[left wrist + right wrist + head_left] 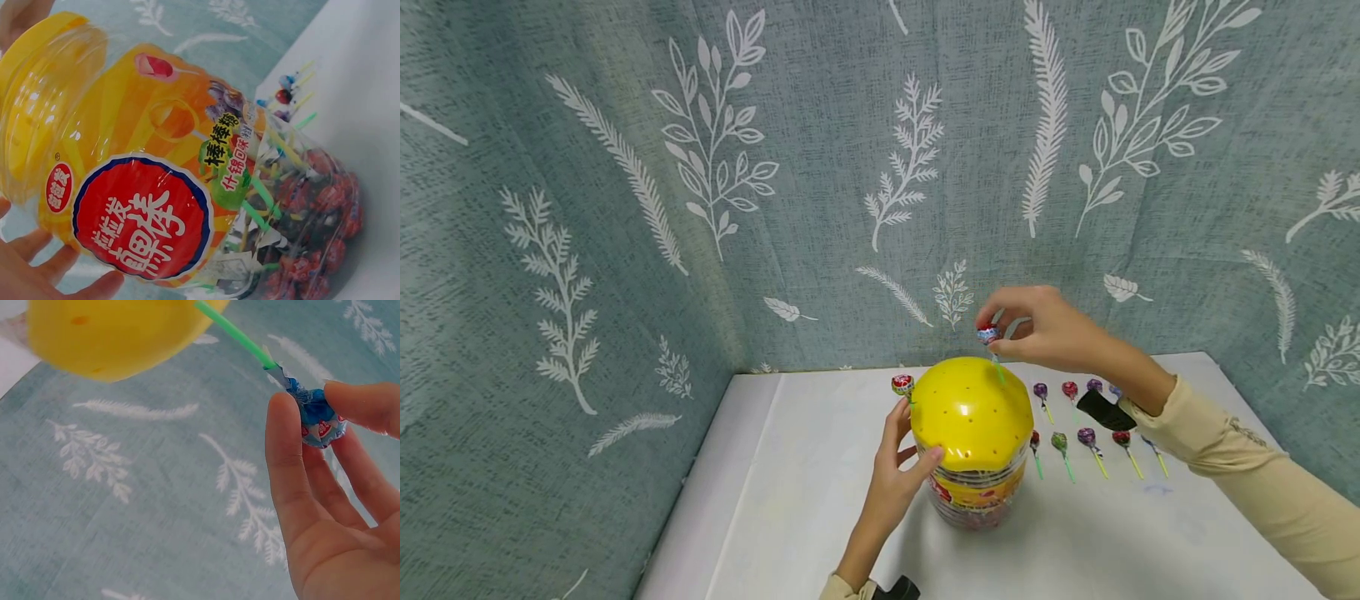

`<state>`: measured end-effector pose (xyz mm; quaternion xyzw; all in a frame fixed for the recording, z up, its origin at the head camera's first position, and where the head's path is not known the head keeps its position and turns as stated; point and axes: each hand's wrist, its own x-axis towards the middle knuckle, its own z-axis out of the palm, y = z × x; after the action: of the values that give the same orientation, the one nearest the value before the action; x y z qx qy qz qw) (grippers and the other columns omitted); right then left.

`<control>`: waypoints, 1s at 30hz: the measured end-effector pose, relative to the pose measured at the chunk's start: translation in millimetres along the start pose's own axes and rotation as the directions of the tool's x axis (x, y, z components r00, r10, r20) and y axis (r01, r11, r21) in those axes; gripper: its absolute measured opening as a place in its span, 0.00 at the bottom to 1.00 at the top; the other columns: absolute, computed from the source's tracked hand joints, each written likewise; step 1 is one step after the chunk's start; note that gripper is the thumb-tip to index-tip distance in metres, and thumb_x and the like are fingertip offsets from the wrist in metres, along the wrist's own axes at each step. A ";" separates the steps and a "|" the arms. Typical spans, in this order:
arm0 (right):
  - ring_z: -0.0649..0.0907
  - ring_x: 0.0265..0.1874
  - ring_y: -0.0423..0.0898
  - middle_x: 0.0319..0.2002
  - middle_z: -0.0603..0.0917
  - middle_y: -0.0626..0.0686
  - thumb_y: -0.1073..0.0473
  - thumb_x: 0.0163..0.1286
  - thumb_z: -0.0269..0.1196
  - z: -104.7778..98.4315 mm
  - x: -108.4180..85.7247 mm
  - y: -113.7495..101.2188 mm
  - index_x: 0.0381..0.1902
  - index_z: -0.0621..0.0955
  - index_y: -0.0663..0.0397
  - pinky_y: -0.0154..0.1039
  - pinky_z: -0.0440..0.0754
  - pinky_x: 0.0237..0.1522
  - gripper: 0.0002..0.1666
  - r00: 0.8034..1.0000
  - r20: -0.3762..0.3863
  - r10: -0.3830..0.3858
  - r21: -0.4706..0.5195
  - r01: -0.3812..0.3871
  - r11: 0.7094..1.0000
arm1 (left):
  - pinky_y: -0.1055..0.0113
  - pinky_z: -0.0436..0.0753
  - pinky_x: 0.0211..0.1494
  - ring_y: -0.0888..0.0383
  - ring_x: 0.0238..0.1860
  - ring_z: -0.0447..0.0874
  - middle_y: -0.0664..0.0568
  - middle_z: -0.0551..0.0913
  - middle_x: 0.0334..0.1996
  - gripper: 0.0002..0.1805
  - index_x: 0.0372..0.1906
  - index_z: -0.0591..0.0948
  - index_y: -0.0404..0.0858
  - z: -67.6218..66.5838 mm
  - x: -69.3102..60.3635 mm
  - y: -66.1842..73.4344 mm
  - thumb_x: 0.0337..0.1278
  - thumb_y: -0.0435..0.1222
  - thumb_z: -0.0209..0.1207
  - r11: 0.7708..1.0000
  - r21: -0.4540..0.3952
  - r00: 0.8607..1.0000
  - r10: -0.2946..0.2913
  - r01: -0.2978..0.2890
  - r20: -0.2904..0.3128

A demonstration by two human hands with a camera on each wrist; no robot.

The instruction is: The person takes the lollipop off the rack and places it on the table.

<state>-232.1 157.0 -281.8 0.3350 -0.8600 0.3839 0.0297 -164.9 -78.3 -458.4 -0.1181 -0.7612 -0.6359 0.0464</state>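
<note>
A clear plastic candy jar stands upright on the table, under a domed yellow lid dotted with small holes. My left hand holds its left side near the top, thumb on the lid's rim. On the jar's printed label, a red circle stands out; wrapped lollipops fill the bottom. Between thumb and fingers, my right hand pinches a blue-wrapped lollipop by its head. Its green stick points down to the lid; whether the tip is in a hole I cannot tell. Another lollipop stands at the lid's left edge.
Right of the jar, several lollipops lie in two rows, among them a green one and a purple one. The right forearm passes over part of the back row. A patterned curtain hangs behind the white table.
</note>
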 end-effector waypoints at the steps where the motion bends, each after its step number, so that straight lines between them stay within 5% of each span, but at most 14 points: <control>1: 0.81 0.35 0.44 0.41 0.82 0.50 0.69 0.58 0.65 -1.0 -2.4 1.8 0.41 0.81 0.54 0.39 0.83 0.38 0.13 1.000 0.003 0.003 -0.003 -0.003 1.000 | 0.51 0.69 0.58 0.53 0.65 0.62 0.54 0.64 0.66 0.39 0.71 0.56 0.57 0.0 0.1 -0.1 0.56 0.47 0.60 1.000 -0.001 1.000 -0.002 0.002 0.000; 21: 0.82 0.34 0.44 0.40 0.83 0.51 0.66 0.60 0.66 -22.2 -51.7 35.4 0.44 0.82 0.54 0.40 0.83 0.38 0.13 0.987 -0.011 0.161 -0.009 -0.161 0.987 | 0.49 0.69 0.58 0.52 0.65 0.62 0.52 0.64 0.66 0.38 0.71 0.56 0.56 0.5 0.2 -2.8 0.57 0.47 0.60 1.000 -0.012 1.000 0.000 0.000 -0.001; 30: 0.82 0.40 0.52 0.49 0.80 0.59 0.63 0.62 0.65 -29.5 -69.4 51.7 0.46 0.82 0.54 0.45 0.83 0.35 0.13 0.976 -0.022 0.219 -0.031 -0.219 0.975 | 0.49 0.69 0.58 0.52 0.65 0.62 0.52 0.64 0.66 0.38 0.71 0.56 0.55 0.4 0.9 -2.0 0.57 0.47 0.59 1.000 -0.010 1.000 -0.002 0.002 -0.001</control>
<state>-215.5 240.3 -315.6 0.2341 -0.8977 0.3733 0.0006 -166.2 -78.1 -460.2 -0.1171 -0.7582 -0.6398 0.0457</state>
